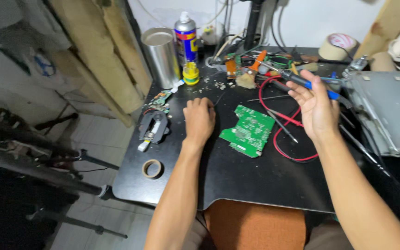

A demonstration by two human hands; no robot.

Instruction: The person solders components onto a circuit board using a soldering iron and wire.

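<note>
Both forearms are bare from the elbow down to the wrist, with no sleeve edge showing anywhere along them. The left hand (199, 121) and the right hand (318, 107) are uncovered too: no gloves, and no rings to be seen on the fingers that show. Neither wrist carries a watch, band or bracelet. The nails look short and plain. At the bottom right corner a patch of dull grey-brown cloth shows, perhaps trousers, too little to tell
</note>
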